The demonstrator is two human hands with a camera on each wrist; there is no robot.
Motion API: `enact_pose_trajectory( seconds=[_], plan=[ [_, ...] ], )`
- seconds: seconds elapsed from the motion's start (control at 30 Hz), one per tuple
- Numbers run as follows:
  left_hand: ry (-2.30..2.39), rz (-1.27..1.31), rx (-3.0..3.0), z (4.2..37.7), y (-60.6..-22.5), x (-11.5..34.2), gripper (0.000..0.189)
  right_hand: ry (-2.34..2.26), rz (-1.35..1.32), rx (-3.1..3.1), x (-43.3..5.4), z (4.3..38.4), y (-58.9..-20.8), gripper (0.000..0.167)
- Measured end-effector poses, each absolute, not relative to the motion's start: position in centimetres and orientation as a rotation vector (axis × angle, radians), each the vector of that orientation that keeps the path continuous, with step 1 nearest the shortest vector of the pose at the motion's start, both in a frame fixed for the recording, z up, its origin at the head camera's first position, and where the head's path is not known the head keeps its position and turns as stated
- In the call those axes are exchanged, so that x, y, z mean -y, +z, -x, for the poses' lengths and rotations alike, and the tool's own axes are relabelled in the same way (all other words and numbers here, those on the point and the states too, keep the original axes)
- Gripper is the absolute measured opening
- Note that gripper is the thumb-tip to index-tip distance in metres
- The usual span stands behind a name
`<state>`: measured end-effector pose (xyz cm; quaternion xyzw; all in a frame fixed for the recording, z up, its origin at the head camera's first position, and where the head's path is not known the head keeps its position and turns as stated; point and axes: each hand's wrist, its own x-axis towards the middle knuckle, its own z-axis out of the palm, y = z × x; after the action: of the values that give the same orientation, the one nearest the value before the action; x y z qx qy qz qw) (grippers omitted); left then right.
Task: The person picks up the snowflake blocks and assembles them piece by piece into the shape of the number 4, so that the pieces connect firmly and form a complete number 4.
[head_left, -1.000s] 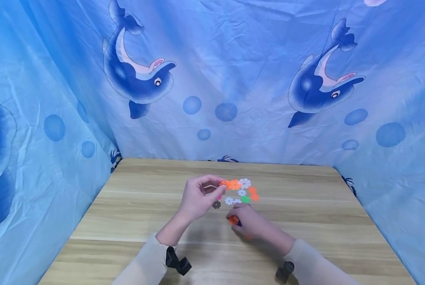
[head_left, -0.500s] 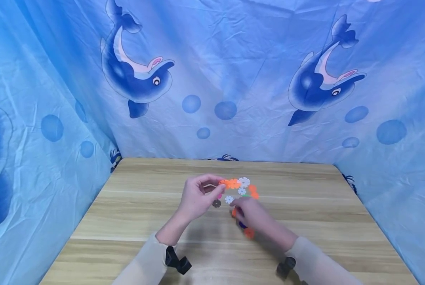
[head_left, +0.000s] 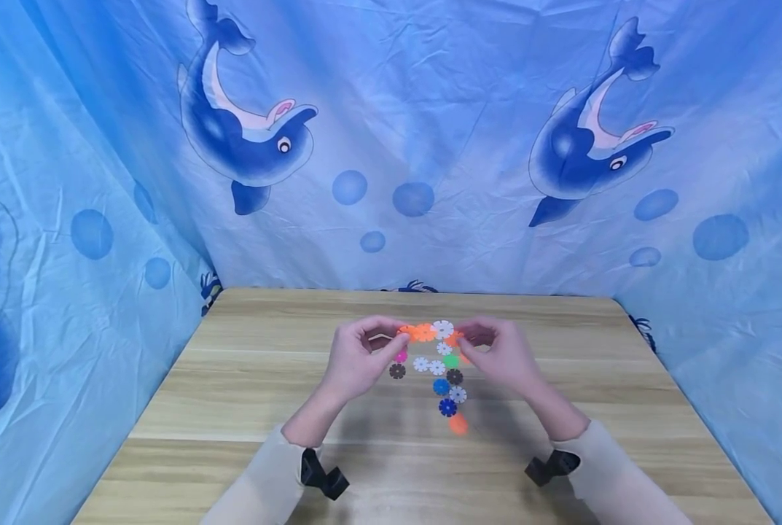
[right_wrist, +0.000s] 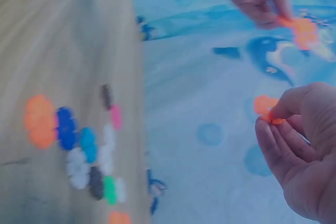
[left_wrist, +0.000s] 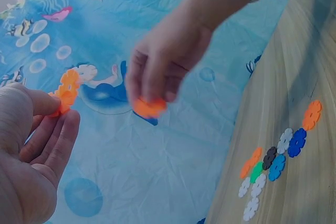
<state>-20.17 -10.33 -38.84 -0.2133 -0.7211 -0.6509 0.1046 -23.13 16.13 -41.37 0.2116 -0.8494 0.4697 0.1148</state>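
Note:
My left hand (head_left: 364, 357) pinches one end of a short chain of notched plastic snowflake discs above the table. The chain has orange discs (head_left: 425, 332) and a white disc (head_left: 442, 329) at its far end. Between thumb and fingers, my right hand (head_left: 501, 357) pinches a separate orange snowflake disc (right_wrist: 265, 107). In the left wrist view, that orange disc (left_wrist: 149, 108) is apart from the chain's orange discs (left_wrist: 68, 88). Fingers partly cover both held pieces.
Loose discs lie on the wooden table below the hands: pink (head_left: 400, 356), green (head_left: 451, 361), light blue (head_left: 441, 386), dark blue (head_left: 447, 407), orange (head_left: 458, 424), and several white and brown ones. A blue dolphin-print curtain (head_left: 391, 146) surrounds the table.
My right hand has lifted from low over the loose discs, carrying an orange disc up and away from me toward the chain's white end. My left hand has stayed nearly still.

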Motion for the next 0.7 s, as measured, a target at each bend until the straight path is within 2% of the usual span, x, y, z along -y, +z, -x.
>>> enact_pose_trajectory(
  seconds=[0.27,0.7],
  plan=[
    [-1.939,0.619,2.115,20.3,-39.0,10.5,0.012,1.57,-0.599,2.202,-16.6,22.0,-38.8,0.012],
    [-1.935,0.603,2.116,20.5,-39.1,10.5,0.012,1.478,-0.802,2.052,-16.7,21.2,-38.5,0.02]
  ],
)
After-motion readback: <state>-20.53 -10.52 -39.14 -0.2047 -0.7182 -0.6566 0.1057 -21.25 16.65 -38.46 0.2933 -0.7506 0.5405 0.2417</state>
